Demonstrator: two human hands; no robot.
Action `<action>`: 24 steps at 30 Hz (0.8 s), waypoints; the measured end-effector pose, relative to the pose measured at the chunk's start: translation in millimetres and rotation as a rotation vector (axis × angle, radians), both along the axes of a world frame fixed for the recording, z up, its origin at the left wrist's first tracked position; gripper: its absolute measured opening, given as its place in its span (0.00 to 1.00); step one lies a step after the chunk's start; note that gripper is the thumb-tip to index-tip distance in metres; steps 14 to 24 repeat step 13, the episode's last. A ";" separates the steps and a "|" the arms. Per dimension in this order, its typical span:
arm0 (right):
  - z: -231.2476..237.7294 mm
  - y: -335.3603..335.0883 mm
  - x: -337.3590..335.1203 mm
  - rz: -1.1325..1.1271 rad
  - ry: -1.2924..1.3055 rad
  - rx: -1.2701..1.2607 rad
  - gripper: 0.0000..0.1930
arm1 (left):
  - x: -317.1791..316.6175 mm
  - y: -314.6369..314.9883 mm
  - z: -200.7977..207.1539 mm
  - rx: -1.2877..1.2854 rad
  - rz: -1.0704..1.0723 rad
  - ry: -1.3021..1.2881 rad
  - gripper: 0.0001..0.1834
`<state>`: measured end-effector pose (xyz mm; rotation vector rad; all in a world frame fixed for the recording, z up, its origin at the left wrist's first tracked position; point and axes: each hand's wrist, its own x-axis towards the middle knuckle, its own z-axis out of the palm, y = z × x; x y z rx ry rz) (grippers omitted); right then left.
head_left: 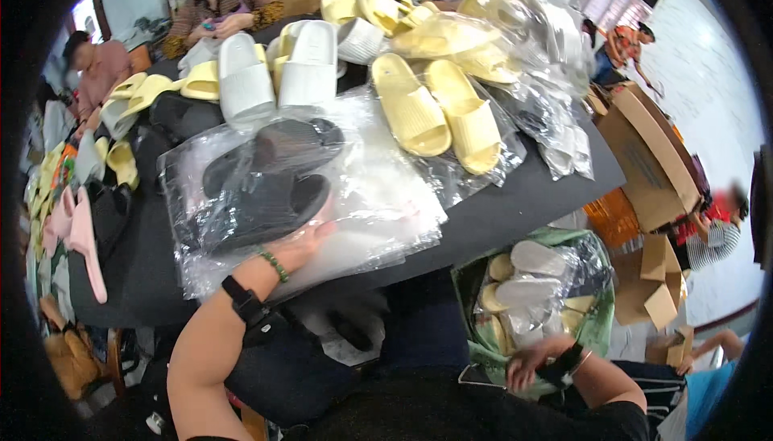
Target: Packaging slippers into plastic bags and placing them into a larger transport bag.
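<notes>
My left hand (291,254), with a green bead bracelet and a dark wristband, is at the near edge of a pair of black slippers (266,204) in a clear plastic bag. Its fingers curl at the slipper's end, partly hidden by the glossy film. The bag lies on a stack of clear plastic bags (378,224) on the dark table. Down to the right, my right hand (527,366) hangs at the near rim of a green sack (600,292). Its fingers are loosely bent and apart, with nothing visible in them. Inside the sack are bagged white and yellow slippers (527,292).
Yellow slippers (451,111), white slippers (310,63) and bagged pairs crowd the dark table (483,220). Pink slippers (80,232) sit at the left edge. Cardboard boxes (644,159) stand on the right. Several people work around the table, one person (213,6) across from me.
</notes>
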<state>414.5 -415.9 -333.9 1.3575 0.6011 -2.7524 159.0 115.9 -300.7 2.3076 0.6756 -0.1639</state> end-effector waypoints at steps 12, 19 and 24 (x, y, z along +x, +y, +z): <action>119.3 453.8 13.3 -0.510 -1.200 1.530 0.18 | -1.9 3.1 -22.4 0.334 0.006 -0.069 0.38; 105.3 481.7 19.5 -0.513 -1.237 1.416 0.21 | 1.9 10.2 -43.2 0.410 0.021 -0.046 0.39; 105.3 481.7 19.5 -0.513 -1.237 1.416 0.21 | 1.9 10.2 -43.2 0.410 0.021 -0.046 0.39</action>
